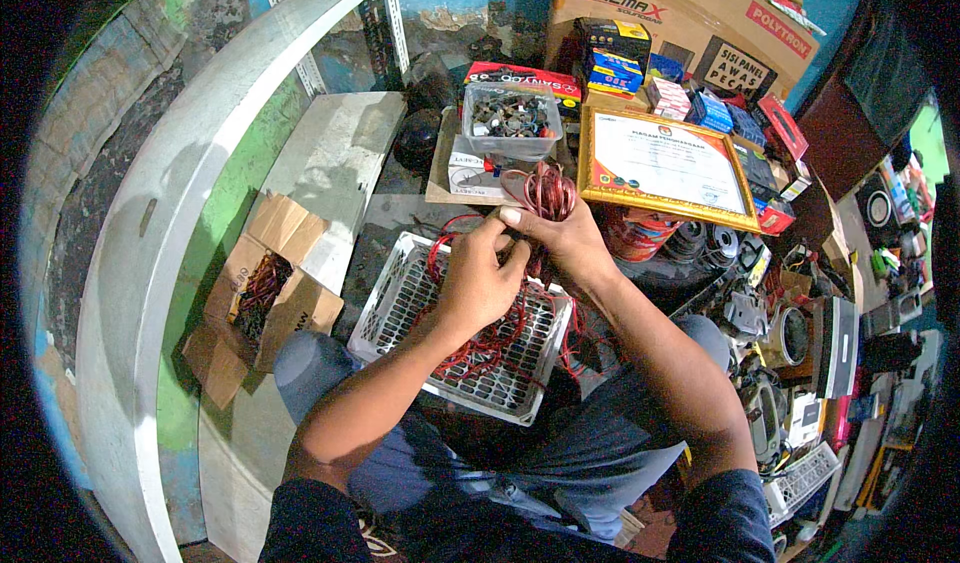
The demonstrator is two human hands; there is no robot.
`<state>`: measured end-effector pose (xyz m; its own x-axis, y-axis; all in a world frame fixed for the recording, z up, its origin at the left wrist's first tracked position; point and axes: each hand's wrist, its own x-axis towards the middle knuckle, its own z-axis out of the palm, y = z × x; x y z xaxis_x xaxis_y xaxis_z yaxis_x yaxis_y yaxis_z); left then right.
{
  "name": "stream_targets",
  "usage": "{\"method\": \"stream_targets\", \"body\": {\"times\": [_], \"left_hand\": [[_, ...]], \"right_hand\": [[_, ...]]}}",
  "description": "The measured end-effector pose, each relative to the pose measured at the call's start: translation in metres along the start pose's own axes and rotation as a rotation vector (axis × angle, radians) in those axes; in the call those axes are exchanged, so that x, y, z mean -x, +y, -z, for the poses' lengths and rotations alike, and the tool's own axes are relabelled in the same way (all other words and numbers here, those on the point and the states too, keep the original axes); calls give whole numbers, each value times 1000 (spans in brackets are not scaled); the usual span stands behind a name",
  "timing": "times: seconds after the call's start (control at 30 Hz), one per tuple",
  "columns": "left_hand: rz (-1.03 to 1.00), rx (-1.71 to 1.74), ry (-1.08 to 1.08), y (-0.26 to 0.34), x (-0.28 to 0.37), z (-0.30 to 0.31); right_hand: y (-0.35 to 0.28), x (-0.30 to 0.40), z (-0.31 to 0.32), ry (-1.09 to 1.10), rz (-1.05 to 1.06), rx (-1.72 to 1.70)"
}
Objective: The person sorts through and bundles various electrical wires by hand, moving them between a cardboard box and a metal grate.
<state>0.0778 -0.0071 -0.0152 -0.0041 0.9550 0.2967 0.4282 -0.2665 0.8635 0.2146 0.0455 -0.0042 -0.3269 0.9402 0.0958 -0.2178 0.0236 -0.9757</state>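
A coiled bundle of red wire is held above a white plastic basket. My right hand is closed around the lower part of the bundle, with its thumb reaching to the left. My left hand meets it there, its fingers pinched at the thumb and the base of the coil; whether wire lies between them is hidden. Loose red wire lies tangled in the basket and hangs over its right side.
An open cardboard box of wires stands left on a grey board. Ahead are a clear plastic tub of small parts and a gold-framed certificate. Stacked boxes and electrical parts crowd the right. A white shelf curves along the left.
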Motion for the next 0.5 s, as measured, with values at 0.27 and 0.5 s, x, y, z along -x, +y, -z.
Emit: {"method": "stream_targets", "body": {"times": [0.27,0.5], "left_hand": [[-31,13,-185,6,-11,10],[-27,35,-285,-6,-29,35]], "right_hand": [[19,-12,24,274,130,-146],[-36,-20,62,479,-66,-360]]}}
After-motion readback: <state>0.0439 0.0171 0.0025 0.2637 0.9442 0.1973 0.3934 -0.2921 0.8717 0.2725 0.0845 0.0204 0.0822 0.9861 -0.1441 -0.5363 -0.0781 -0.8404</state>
